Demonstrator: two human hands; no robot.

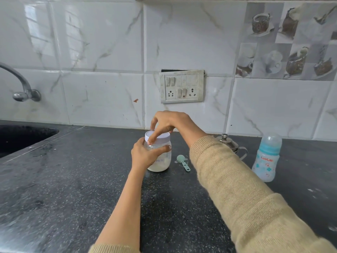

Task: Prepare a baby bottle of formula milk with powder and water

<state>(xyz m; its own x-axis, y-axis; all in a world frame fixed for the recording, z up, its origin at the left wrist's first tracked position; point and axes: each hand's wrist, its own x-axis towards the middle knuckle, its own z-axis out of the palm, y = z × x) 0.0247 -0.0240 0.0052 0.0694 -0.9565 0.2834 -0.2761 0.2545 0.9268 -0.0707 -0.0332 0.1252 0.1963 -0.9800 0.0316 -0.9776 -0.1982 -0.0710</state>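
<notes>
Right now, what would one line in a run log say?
step: opening powder jar | left hand: holds jar | right hand: grips white lid | scoop, baby bottle: on counter, untouched

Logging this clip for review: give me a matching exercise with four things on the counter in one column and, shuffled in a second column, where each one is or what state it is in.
Things
1. powder jar
2. measuring scoop
3. baby bottle
4. steel pot

Places or states
A. standing capped at the right, untouched
B. lying flat on the counter just right of the jar
C. gripped by the left hand, with the right hand on its white lid
D. partly hidden behind the right sleeve

Pairs: 1-C, 2-B, 3-A, 4-D
</notes>
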